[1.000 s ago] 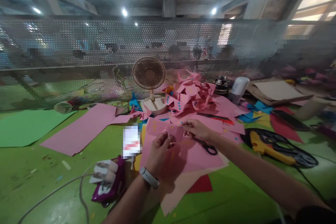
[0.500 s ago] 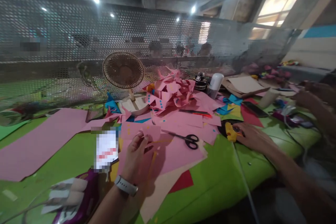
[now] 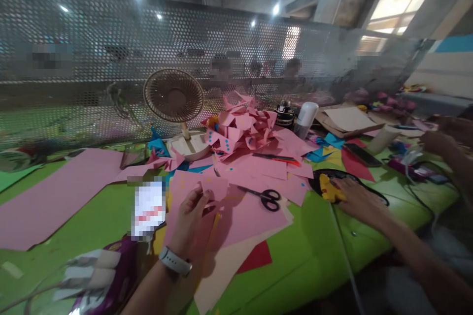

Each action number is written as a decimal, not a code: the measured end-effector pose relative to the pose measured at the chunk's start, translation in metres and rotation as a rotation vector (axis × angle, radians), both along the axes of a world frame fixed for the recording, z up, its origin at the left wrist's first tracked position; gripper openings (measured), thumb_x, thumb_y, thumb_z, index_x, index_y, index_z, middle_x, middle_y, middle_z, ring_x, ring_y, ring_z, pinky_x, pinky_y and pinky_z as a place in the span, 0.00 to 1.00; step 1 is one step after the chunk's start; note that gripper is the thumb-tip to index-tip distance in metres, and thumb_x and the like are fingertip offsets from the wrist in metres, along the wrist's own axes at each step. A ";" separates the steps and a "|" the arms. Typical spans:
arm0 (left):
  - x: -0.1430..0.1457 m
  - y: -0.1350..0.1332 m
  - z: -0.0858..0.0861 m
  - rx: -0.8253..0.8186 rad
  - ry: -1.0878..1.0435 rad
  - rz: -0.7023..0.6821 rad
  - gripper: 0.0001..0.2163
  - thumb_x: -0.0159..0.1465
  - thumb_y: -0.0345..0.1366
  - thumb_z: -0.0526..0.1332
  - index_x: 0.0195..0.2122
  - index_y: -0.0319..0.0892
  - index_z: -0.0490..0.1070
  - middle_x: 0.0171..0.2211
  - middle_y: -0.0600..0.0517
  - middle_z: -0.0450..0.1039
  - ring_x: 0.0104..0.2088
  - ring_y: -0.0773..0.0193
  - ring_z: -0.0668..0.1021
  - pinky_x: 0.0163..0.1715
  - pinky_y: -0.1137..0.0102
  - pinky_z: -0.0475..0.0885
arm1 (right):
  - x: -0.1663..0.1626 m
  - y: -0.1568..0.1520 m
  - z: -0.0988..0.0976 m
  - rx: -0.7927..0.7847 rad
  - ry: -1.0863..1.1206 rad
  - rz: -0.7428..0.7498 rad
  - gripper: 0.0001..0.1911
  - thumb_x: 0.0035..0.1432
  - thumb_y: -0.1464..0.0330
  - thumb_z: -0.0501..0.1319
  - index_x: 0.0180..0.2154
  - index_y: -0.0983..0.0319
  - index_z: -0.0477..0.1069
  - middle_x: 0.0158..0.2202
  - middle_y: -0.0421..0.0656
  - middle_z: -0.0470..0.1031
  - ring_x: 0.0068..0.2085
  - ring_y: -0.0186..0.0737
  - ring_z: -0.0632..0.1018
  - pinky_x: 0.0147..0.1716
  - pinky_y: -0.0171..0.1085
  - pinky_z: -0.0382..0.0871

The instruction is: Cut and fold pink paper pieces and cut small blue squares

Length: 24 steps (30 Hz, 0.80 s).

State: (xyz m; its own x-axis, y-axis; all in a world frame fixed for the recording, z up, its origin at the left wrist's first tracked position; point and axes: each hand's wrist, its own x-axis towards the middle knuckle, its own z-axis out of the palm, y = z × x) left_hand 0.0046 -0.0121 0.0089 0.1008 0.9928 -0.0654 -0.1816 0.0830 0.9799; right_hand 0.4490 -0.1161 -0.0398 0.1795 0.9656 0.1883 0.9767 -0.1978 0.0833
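My left hand (image 3: 192,221) rests on a stack of pink paper sheets (image 3: 247,216), pinching a small pink paper piece (image 3: 214,188) between thumb and fingers. A watch sits on that wrist. My right hand (image 3: 356,197) reaches to the right and closes over a yellow glue gun (image 3: 327,188) that lies on a black tray (image 3: 318,177). Black-handled scissors (image 3: 264,196) lie loose on the pink paper between the two hands.
A heap of folded pink paper shapes (image 3: 246,128) and a small desk fan (image 3: 173,101) stand at the back, before a perforated metal screen. A long pink sheet (image 3: 55,197) lies left. Another person's hands (image 3: 443,140) work at the far right. A purple device (image 3: 111,275) sits near left.
My right hand left the pink piece, swung right and settled on the yellow glue gun. The scissors now lie free. The view turned to the right.
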 end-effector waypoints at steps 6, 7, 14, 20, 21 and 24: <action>0.000 0.001 -0.001 0.002 0.003 -0.008 0.12 0.52 0.42 0.65 0.32 0.41 0.69 0.31 0.55 0.69 0.32 0.68 0.73 0.36 0.72 0.73 | -0.017 -0.002 0.026 0.387 0.258 -0.098 0.28 0.48 0.65 0.55 0.53 0.61 0.60 0.48 0.52 0.68 0.47 0.54 0.71 0.48 0.50 0.64; -0.001 0.002 0.000 -0.001 0.009 -0.008 0.12 0.52 0.42 0.65 0.32 0.41 0.70 0.31 0.55 0.69 0.32 0.68 0.73 0.36 0.72 0.73 | -0.024 0.002 0.032 0.437 0.367 -0.098 0.27 0.48 0.64 0.55 0.52 0.61 0.61 0.46 0.52 0.69 0.44 0.52 0.73 0.45 0.48 0.66; -0.002 -0.003 0.005 0.028 0.041 -0.021 0.11 0.55 0.43 0.63 0.32 0.40 0.70 0.30 0.53 0.69 0.30 0.67 0.73 0.34 0.71 0.72 | -0.120 0.047 0.061 0.245 1.333 0.091 0.18 0.43 0.60 0.64 0.36 0.63 0.71 0.30 0.46 0.75 0.27 0.40 0.74 0.22 0.35 0.67; -0.004 -0.006 0.007 0.064 0.025 -0.098 0.10 0.57 0.42 0.61 0.28 0.39 0.68 0.27 0.54 0.65 0.29 0.67 0.71 0.31 0.72 0.71 | -0.195 0.071 0.065 -0.102 1.623 0.296 0.15 0.43 0.63 0.66 0.35 0.61 0.73 0.26 0.42 0.73 0.20 0.31 0.67 0.16 0.30 0.59; -0.004 -0.006 0.008 0.069 0.024 -0.099 0.10 0.57 0.42 0.60 0.28 0.39 0.68 0.27 0.53 0.65 0.29 0.67 0.71 0.30 0.72 0.71 | -0.202 0.073 0.065 -0.131 1.617 0.302 0.15 0.43 0.62 0.66 0.35 0.60 0.73 0.27 0.42 0.74 0.22 0.33 0.69 0.17 0.30 0.60; -0.002 -0.010 0.009 0.084 0.024 -0.095 0.11 0.58 0.42 0.60 0.28 0.39 0.68 0.27 0.53 0.65 0.29 0.67 0.71 0.29 0.73 0.70 | -0.213 0.075 0.061 -0.164 1.511 0.308 0.16 0.44 0.60 0.66 0.36 0.59 0.73 0.29 0.43 0.75 0.27 0.37 0.73 0.19 0.31 0.64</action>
State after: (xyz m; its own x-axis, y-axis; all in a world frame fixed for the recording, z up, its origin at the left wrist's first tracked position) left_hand 0.0021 -0.0220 0.0180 0.1937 0.9810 0.0144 -0.1534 0.0158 0.9880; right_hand 0.2361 -0.0412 0.0214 -0.1041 0.9908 -0.0864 0.1687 -0.0681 -0.9833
